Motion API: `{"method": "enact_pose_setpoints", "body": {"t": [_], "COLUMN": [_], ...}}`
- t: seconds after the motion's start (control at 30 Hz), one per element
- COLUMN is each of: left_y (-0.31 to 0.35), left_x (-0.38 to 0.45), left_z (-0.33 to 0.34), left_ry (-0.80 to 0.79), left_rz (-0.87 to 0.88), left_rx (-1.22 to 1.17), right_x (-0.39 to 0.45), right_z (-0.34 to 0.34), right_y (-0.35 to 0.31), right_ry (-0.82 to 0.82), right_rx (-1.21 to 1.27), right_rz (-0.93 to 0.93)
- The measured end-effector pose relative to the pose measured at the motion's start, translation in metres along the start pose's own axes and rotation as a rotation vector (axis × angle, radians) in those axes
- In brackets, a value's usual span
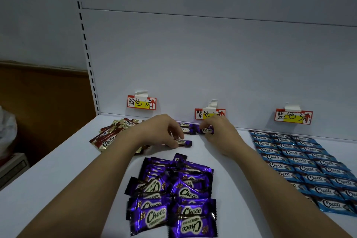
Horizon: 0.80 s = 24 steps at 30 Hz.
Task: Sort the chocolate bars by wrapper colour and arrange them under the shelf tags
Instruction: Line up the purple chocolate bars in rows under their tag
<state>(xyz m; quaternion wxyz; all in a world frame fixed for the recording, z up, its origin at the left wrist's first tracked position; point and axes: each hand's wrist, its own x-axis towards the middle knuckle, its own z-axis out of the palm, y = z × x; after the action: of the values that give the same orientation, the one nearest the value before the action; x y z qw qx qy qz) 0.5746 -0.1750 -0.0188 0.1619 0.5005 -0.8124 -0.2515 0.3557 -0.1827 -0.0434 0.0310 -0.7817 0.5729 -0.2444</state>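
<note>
A loose heap of purple chocolate bars (173,195) lies on the white shelf (48,189) near me. Under the middle tag (209,113), two purple bars (186,128) sit by the back wall. My right hand (220,133) pinches another purple bar (207,130) just right of them. My left hand (164,131) has its fingertips pinched on a purple bar (183,142) lying flat a little nearer. Brown-and-gold bars (110,135) lie scattered under the left tag (141,102). Blue bars (301,162) fill neat rows under the right tag (293,117).
The shelf's white back panel (193,54) rises straight behind the tags, with a slotted upright (87,60) at its left edge. Left of the shelf are a wooden panel (44,102), a white plastic bag (6,131) and a box (13,166).
</note>
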Motion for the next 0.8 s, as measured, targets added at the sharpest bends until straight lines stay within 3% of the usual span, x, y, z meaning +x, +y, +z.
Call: {"method": "enact_pose_setpoints", "body": {"t": [0.13,0.2,0.3,0.37,0.43,0.67,0.8], "left_y": [0.0,0.0,0.001,0.004,0.008,0.022,0.02], "left_x": [0.0,0.001,0.003,0.005,0.005,0.005,0.009], "left_z": [-0.001,0.001,0.007,0.011,0.014,0.018,0.021], "left_ry": [0.1,0.146,0.216,0.257,0.294,0.373,0.361], "left_rz": [0.024,0.031,0.044,0.075,0.118,0.227,0.181], "left_rx": [-0.029,-0.052,-0.082,-0.122,-0.163,-0.227,-0.132], "right_x": [0.002,0.002,-0.003,-0.009,-0.014,-0.012,-0.009], "right_z": [0.003,-0.001,-0.011,-0.016,-0.015,-0.018,-0.035], "right_y": [0.003,0.003,-0.007,-0.015,-0.019,-0.018,0.002], "right_ry": [-0.058,-0.009,0.085,0.004,-0.057,-0.023,0.113], "right_rx": [0.012,0.052,0.365,0.472,0.483,0.387,0.416], "right_rz": [-0.022,-0.013,0.026,-0.002,-0.033,-0.08,0.052]}}
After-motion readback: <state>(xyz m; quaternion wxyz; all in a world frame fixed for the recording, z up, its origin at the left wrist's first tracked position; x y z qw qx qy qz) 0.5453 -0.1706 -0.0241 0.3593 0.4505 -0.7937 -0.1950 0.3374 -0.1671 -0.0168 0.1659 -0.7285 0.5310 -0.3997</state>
